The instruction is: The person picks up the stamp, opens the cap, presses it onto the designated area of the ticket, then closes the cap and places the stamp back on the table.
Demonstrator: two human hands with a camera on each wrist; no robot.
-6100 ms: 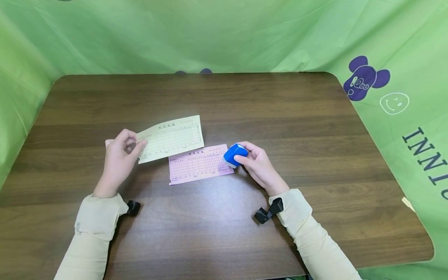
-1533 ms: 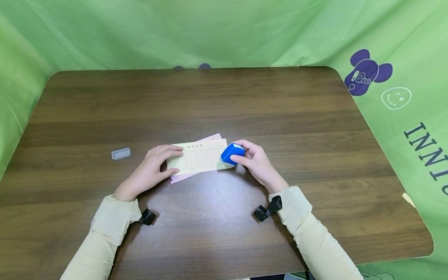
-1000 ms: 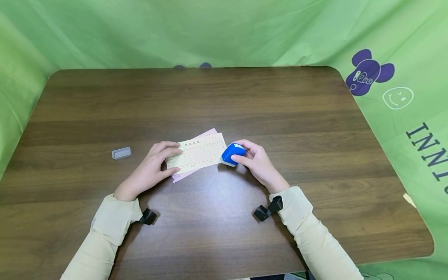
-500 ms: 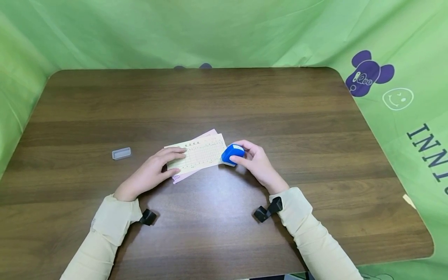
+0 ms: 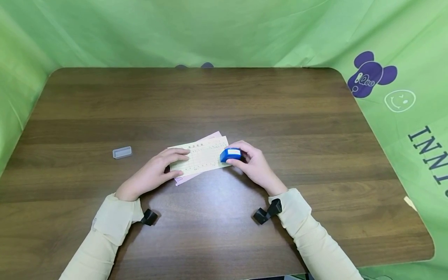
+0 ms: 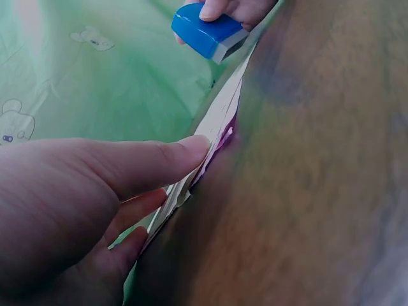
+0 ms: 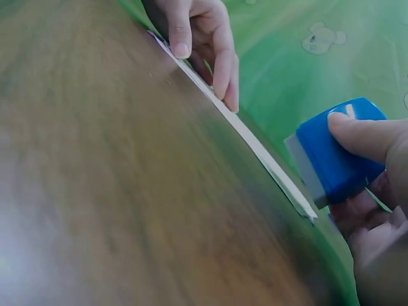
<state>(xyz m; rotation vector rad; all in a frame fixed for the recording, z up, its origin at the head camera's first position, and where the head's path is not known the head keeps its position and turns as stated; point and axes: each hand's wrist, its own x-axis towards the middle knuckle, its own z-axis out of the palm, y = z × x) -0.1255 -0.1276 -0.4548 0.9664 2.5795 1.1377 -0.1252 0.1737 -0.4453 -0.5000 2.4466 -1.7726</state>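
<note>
In wrist views only, stamp base (image 7: 305, 169)

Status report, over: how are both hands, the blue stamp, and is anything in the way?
Left hand rests on pale slip, pink slip beneath. Right hand holds blue stamp above slip's right end. Nothing seen between.

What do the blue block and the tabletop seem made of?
The blue block is probably glossy plastic: its smooth shell catches small highlights. The tabletop looks like satin-finished wood, showing brown grain and soft glare; possibly laminate.
</note>
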